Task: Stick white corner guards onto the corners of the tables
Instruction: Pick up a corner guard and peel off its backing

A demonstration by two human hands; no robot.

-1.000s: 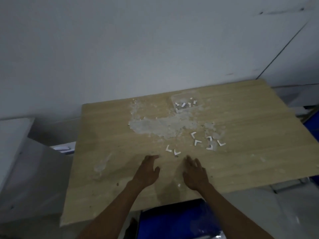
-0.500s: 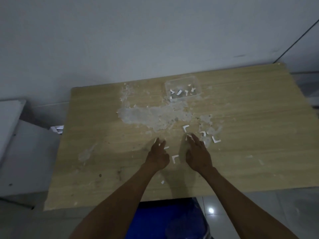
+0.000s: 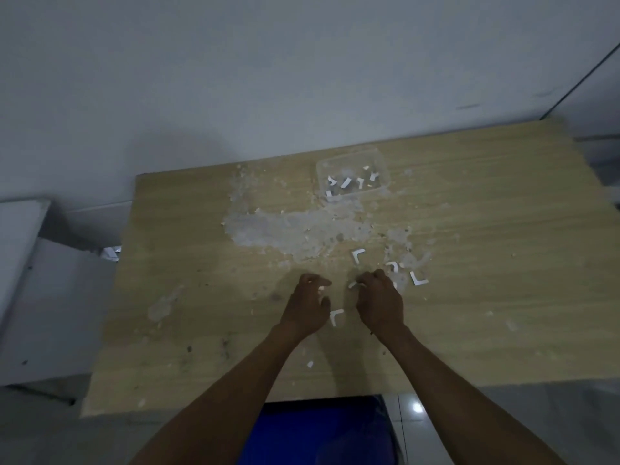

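- Since half a second ago both hands have curled their fingers; before, the fingers lay stretched over the wooden table.
- The right hand now pinches a white corner guard at its fingertips, just above the table, in the middle of the frame.
- The left hand seems to pinch a small white piece; what it is I cannot tell.
- Another guard lies flat between the two hands; two more lie loose to the upper right, and.
- More pieces lie in the clear plastic box at the upper centre.
- I judge the picking is done; probably the peeling of the backing comes next, then a table corner.
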